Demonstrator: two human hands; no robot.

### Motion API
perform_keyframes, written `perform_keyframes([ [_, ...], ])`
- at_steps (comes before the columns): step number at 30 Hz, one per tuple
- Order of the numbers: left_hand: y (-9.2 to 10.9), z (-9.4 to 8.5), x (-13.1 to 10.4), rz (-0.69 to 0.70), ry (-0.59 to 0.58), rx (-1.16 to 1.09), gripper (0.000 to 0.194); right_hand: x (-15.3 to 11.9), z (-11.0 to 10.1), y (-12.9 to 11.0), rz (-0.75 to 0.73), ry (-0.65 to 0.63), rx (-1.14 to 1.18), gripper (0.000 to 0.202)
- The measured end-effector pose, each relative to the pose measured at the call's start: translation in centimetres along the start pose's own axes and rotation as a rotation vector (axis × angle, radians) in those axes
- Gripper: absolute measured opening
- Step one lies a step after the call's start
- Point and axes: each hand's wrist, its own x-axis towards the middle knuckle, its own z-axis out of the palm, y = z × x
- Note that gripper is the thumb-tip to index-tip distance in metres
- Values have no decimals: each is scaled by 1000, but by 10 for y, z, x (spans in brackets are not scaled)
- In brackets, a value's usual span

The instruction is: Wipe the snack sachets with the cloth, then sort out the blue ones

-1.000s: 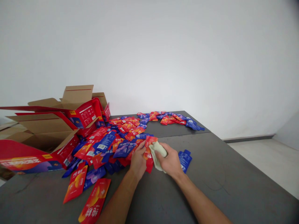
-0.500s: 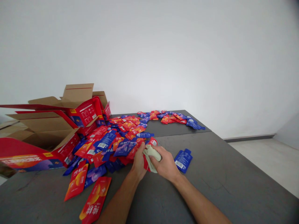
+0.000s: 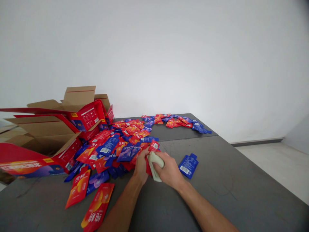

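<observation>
the held red pouch (image 3: 154, 146) points away, long axis leaning right.

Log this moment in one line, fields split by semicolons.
left grip: holds red pouch; right grip: holds pale cloth against it; lone blue pouch: flat on table, right of grips; open boxes: left of pouch pile

Cloth (image 3: 156, 159): plain pale green.
Held pouch (image 3: 153, 147): red, with a small white panel.
Lone pouch at right (image 3: 189, 165): blue, carries white print and a white barcode panel.
Nearest pouch, front left (image 3: 98, 206): red, shows yellow-orange round fruit and white characters.
Pouch pile (image 3: 109, 145): mixes red-orange and blue.
Front carton (image 3: 29, 167): red outside, brown inside, yellow label.
Tabletop (image 3: 217, 164): dark grey.
Wall (image 3: 169, 58): plain white.
</observation>
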Motion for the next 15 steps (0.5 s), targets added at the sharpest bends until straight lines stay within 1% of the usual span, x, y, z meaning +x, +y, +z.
perform_keyframes([
  [2,3,-5,3,172,41,302,35,-1,-1,-5,0,-111,-4,32],
  [3,3,-8,4,257,47,472,39,0,-3,-5,24,-137,-28,29],
  [4,3,-9,4,335,49,634,44,2,-7,-3,64,-137,-67,26],
  [6,0,-12,6,478,51,945,51,6,-18,5,186,-79,-182,26],
  [8,-6,-15,7,576,56,1233,54,11,-31,16,339,-32,-342,26],
  [9,-9,-16,8,596,53,1361,54,13,-37,21,414,-12,-437,26],
  [11,-15,-20,10,589,38,1558,50,13,-46,30,506,-36,-584,25],
  [13,-20,-22,11,582,29,1685,45,12,-50,35,573,-100,-676,24],
  [15,-24,-21,11,610,1,1739,40,9,-51,38,617,-149,-689,24],
])
